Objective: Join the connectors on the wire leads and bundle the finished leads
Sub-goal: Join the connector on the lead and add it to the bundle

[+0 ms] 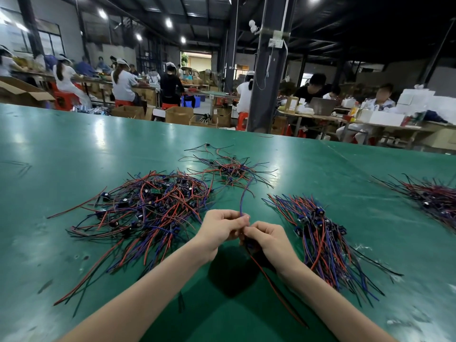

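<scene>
Now, hands: the left hand [219,228] and right hand [266,239] are met fingertip to fingertip, each pinching a lead end; the connectors are hidden by fingers.
Held lead: a blue wire [243,198] is run up and away, a red wire [271,285] back toward the body.
Aligned bundle [320,240]: laid on the tabletop [74,144] just right of the right hand, the nearer one.
Loose pile [148,208]: spread leftward.

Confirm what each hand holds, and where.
Left hand pinches the blue wire at its near end; right hand grips the red-black wires at their top.
</scene>
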`<action>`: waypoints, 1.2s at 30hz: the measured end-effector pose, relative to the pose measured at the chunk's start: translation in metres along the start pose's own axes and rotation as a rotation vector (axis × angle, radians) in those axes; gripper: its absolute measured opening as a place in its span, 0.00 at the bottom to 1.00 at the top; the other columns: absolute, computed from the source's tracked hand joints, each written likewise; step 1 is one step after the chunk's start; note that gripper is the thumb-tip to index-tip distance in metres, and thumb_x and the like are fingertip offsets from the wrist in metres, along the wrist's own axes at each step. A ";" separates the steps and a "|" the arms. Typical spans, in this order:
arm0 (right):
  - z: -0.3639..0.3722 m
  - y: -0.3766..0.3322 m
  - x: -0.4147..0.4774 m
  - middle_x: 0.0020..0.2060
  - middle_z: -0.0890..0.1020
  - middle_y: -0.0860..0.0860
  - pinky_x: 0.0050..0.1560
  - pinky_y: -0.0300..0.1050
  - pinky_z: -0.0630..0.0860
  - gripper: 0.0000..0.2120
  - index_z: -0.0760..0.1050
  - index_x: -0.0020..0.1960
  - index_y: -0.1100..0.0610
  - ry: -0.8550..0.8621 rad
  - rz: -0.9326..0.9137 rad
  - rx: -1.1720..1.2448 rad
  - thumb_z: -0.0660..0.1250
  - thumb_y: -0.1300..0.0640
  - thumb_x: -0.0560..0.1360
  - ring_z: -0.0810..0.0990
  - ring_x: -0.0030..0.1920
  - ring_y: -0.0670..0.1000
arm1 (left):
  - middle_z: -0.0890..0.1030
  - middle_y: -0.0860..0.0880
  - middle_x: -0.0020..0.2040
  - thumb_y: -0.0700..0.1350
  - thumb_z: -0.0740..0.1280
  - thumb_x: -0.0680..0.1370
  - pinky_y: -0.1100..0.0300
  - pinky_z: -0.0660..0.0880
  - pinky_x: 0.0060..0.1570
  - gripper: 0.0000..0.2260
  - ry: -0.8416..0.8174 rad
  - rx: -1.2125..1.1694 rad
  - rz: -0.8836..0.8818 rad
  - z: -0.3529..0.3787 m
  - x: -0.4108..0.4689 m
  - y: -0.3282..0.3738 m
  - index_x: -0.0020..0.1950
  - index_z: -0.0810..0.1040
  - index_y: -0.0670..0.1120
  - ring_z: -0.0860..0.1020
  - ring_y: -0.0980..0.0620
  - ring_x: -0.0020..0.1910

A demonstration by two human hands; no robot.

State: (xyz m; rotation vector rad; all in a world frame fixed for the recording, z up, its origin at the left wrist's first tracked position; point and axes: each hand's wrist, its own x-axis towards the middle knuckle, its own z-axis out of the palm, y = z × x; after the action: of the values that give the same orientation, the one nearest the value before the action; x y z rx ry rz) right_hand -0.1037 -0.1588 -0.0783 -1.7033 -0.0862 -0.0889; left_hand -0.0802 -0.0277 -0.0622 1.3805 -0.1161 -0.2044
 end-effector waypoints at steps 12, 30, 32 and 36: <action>0.001 -0.010 -0.009 0.26 0.80 0.55 0.29 0.32 0.69 0.15 0.76 0.27 0.59 -0.096 0.020 0.049 0.65 0.68 0.72 0.72 0.25 0.45 | 0.81 0.50 0.30 0.36 0.69 0.75 0.66 0.71 0.31 0.06 0.183 -0.035 0.097 -0.018 0.011 0.015 0.38 0.80 0.40 0.73 0.57 0.28; 0.001 -0.013 -0.011 0.27 0.80 0.55 0.33 0.36 0.72 0.12 0.76 0.24 0.55 -0.137 0.014 -0.065 0.65 0.57 0.65 0.74 0.28 0.46 | 0.78 0.47 0.27 0.38 0.63 0.78 0.66 0.75 0.26 0.08 0.085 -0.698 -0.224 -0.041 0.015 0.042 0.42 0.78 0.36 0.73 0.56 0.22; 0.000 -0.012 -0.011 0.27 0.81 0.55 0.34 0.34 0.71 0.14 0.75 0.25 0.56 -0.158 -0.002 -0.051 0.66 0.60 0.68 0.75 0.28 0.46 | 0.77 0.47 0.28 0.38 0.64 0.77 0.65 0.75 0.26 0.07 0.071 -0.748 -0.247 -0.041 0.014 0.041 0.42 0.79 0.36 0.73 0.55 0.22; -0.001 -0.013 -0.013 0.27 0.80 0.56 0.34 0.34 0.71 0.18 0.74 0.26 0.57 -0.194 -0.004 -0.004 0.64 0.68 0.73 0.74 0.27 0.46 | 0.78 0.47 0.28 0.38 0.63 0.78 0.66 0.75 0.26 0.07 0.086 -0.712 -0.240 -0.043 0.016 0.039 0.44 0.79 0.36 0.74 0.56 0.22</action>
State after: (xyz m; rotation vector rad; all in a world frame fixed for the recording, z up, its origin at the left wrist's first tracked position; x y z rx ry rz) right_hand -0.1179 -0.1578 -0.0667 -1.7124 -0.2341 0.0736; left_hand -0.0527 0.0169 -0.0321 0.6874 0.1834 -0.3465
